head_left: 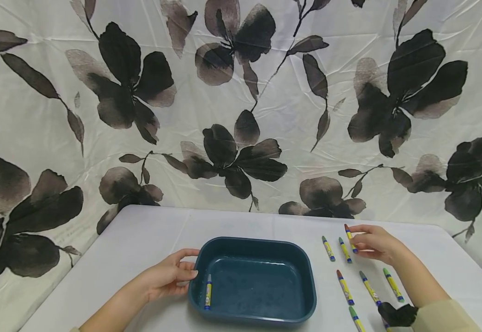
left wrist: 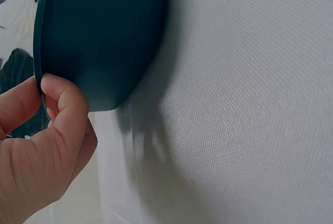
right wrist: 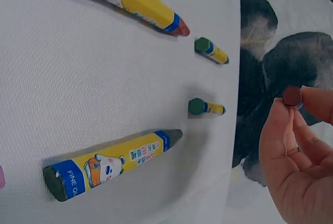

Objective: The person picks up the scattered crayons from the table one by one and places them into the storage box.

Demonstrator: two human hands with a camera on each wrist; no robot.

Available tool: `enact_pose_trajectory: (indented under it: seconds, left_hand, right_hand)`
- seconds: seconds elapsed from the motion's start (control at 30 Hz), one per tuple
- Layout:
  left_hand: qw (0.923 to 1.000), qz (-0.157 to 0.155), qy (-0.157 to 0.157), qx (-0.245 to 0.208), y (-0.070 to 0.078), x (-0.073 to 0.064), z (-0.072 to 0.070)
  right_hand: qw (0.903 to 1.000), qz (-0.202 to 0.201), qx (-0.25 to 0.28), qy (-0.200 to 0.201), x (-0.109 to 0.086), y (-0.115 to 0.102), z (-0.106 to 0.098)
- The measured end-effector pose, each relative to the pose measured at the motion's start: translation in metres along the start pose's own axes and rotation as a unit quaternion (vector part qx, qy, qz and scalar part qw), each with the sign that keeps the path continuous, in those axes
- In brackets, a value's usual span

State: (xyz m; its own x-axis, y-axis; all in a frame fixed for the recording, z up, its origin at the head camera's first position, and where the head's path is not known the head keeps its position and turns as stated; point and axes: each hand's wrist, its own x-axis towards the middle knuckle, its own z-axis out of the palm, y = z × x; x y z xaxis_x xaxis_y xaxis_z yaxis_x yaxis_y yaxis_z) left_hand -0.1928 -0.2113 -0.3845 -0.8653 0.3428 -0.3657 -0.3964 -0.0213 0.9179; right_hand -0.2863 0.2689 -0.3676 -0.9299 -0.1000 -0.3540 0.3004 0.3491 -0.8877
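My left hand (head_left: 170,275) pinches the left rim of a dark teal rectangular tub (head_left: 257,290), thumb on one side of the wall and fingers on the other, as the left wrist view shows. Inside the tub, along its left side, lies one yellow-wrapped crayon (head_left: 208,293). At the right, my right hand (head_left: 375,244) holds a dark red crayon (head_left: 348,234) between thumb and fingertips. In the right wrist view that crayon's dark red end (right wrist: 292,96) points at the camera, clear of the table. Two green-tipped crayons, one of them (head_left: 344,250) closest, lie just left of this hand.
More crayons lie spread on the white table (head_left: 232,221) right of the tub, among them a red-tipped one (head_left: 345,288), a dark green one (head_left: 370,287) and a bright green one (head_left: 393,285). A floral cloth (head_left: 249,115) hangs behind the table. A dark strap (head_left: 398,314) crosses my right sleeve.
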Motion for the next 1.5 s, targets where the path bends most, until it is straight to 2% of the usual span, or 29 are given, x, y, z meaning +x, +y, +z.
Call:
enact_pose_trajectory:
  seconds: [0.3,0.57,0.83,1.17,1.5]
  left_hand:
    - [1.0,0.004,-0.009,0.001,0.002,0.0,-0.001]
    - [1.0,0.0,-0.002,0.006,0.004,0.0,0.0]
    - [1.0,-0.001,0.0,0.005,0.004,-0.001,0.001]
    - [1.0,-0.002,0.0,0.004,0.002,0.0,0.001]
    - [1.0,-0.005,0.0,-0.001,0.002,-0.001,0.001]
  right_hand:
    - [0.9992,-0.029,-0.013,-0.023,-0.008,-0.013,0.011]
    - [0.9971,-0.055,0.0,-0.053,-0.014,-0.02,0.022]
    - [0.9946,-0.081,-0.007,-0.064,-0.02,-0.028,0.035]
    - [0.9929,-0.089,0.004,-0.079,-0.028,-0.032,0.052]
    - [0.9897,-0.095,0.041,-0.099,-0.033,-0.034,0.072]
